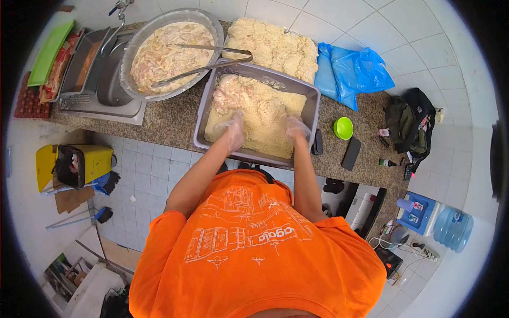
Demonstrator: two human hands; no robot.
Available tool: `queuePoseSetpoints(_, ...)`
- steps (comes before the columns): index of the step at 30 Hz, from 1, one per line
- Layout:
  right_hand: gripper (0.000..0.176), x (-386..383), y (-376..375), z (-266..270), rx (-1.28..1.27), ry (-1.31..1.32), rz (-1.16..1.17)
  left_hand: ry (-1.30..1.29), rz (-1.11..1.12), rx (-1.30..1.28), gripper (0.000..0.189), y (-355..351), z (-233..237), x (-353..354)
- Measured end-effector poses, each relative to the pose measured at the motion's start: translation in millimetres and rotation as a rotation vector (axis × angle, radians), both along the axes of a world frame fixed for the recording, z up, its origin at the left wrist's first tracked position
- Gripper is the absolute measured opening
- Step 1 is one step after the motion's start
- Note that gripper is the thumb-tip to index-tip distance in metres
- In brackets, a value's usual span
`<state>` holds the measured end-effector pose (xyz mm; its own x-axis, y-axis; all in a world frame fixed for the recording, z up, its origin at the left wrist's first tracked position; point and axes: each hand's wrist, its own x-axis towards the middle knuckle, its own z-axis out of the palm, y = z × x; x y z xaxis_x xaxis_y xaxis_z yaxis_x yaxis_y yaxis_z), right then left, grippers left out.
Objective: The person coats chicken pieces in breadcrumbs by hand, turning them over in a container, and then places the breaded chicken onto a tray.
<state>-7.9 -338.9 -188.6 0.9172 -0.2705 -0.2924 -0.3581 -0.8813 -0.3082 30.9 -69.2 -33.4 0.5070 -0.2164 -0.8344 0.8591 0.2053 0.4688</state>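
Crumbs point(266, 117) between left hand point(234, 130) and right hand point(297, 127) | raw meat point(233, 94) beyond left hand | hands apart, cannot tell if gripping

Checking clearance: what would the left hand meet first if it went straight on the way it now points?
The left hand would probably meet the raw-looking meat pieces in the tub, though depth is unclear and crumbs may come first.

Looks bright, fairly even; darkens below worktop point(172, 121). Catches small highlights on blue bag point(356, 73). Curves strongly toward edges, fisheye-style; blacks out at corners. Reads mostly sharp.
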Motion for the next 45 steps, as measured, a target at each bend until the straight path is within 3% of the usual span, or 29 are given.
queuePoseSetpoints(1, 0.033, -4, 4, 0, -0.001, -0.003, -0.004, 0.015, -0.01, -0.033, 0.065, -11, -12, -6)
queuePoseSetpoints(3, 0.031, -21, 34, 10, 0.029, -0.01, 0.348, 0.028, -0.025, -0.064, 0.064, -25, -62, -12)
queuePoseSetpoints(5, 0.028, -16, 81, 92, -0.027, 0.13, 0.317, 0.149, -0.166, 0.16, 0.061, -42, -124, -14)
queuePoseSetpoints(6, 0.027, -16, 93, 120, -0.078, 0.274, 0.29, 0.145, -0.173, 0.158, 0.061, -44, -113, -16)
queuePoseSetpoints(8, 0.027, -28, 88, 101, -0.056, 0.215, 0.337, -0.028, -0.272, -0.354, 0.059, -41, -53, -27)
queuePoseSetpoints(9, 0.027, -32, 85, 93, -0.032, 0.157, 0.392, -0.026, -0.273, -0.355, 0.059, -44, -12, -29)
queuePoseSetpoints(11, 0.026, -15, 80, 111, -0.117, 0.152, 0.442, -0.065, -0.027, -0.193, 0.056, -53, 60, -23)
queuePoseSetpoints(12, 0.025, -4, 79, 129, -0.198, 0.155, 0.488, -0.064, -0.025, -0.188, 0.056, -52, 62, -12)
queuePoseSetpoints(14, 0.024, 3, 73, 157, -0.355, 0.178, 0.568, 0.005, 0.017, -0.484, 0.054, -50, 58, 11)
queuePoseSetpoints(16, 0.023, 11, 63, 164, -0.445, 0.182, 0.604, 0.007, -0.029, -0.399, 0.055, -34, 99, 14)
queuePoseSetpoints(18, 0.02, 22, 60, 163, -0.432, -0.305, 0.435, -0.001, -0.059, -0.307, 0.057, -19, 101, 11)
queuePoseSetpoints(19, 0.02, 30, 67, 160, -0.428, -0.313, 0.444, 0.004, -0.018, -0.247, 0.06, -13, 80, 6)
queuePoseSetpoints(21, 0.019, 38, 86, 149, -0.01, -0.108, 0.271, 0.018, 0.03, -0.18, 0.064, 3, 64, -2)
queuePoseSetpoints(22, 0.019, 36, 85, 135, -0.006, -0.098, 0.264, 0.047, 0.028, -0.202, 0.065, 11, 62, -9)
queuePoseSetpoints(24, 0.021, 54, 73, 100, 0.358, -0.207, 0.224, 0.068, 0.023, -0.232, 0.066, 22, 58, -14)
queuePoseSetpoints(25, 0.021, 75, 55, 79, 0.353, -0.216, 0.245, 0.084, 0.1, -0.263, 0.067, 29, 52, -12)
queuePoseSetpoints(27, 0.025, 77, 23, 32, -0.048, -0.092, 0.797, 0.139, 0.18, -0.275, 0.067, 47, 40, -27)
queuePoseSetpoints(28, 0.023, 91, 28, 56, 0.428, 0.357, 0.204, 0.103, 0.191, -0.322, 0.068, 50, 37, -28)
queuePoseSetpoints(29, 0.023, 102, 24, 56, 0.42, 0.342, 0.21, 0.047, 0.202, -0.374, 0.068, 51, 35, -19)
queuePoseSetpoints(31, 0.024, 100, 11, 38, -0.526, 0.072, 0.815, 0.056, 0.238, -0.395, 0.068, 54, 30, -21)
queuePoseSetpoints(32, 0.024, 109, 9, 37, -0.536, 0.063, 0.829, 0.059, 0.28, -0.41, 0.067, 55, 28, -19)
queuePoseSetpoints(34, 0.021, 93, 23, 56, -0.361, 0.182, 0.707, 0.073, 0.308, -0.429, 0.067, 58, 31, -23)
queuePoseSetpoints(38, 0.041, 68, 30, 84, -0.119, 0.337, 0.494, 0.053, 0.275, -0.44, 0.067, 58, 30, -20)
queuePoseSetpoints(40, 0.048, 60, 25, 82, 0.568, 0.142, 0.248, 0.064, 0.275, -0.446, 0.067, 59, 33, -19)
queuePoseSetpoints(41, 0.048, 58, 26, 79, 0.566, 0.142, 0.251, 0.08, 0.273, -0.449, 0.067, 60, 34, -20)
queuePoseSetpoints(43, 0.052, 53, 43, 108, 0.405, 0.173, -0.184, 0.069, 0.271, -0.457, 0.067, 60, 30, -18)
queuePoseSetpoints(45, 0.052, 37, 54, 161, 0.489, 0.124, -0.188, 0.062, 0.276, -0.464, 0.067, 60, 28, -20)
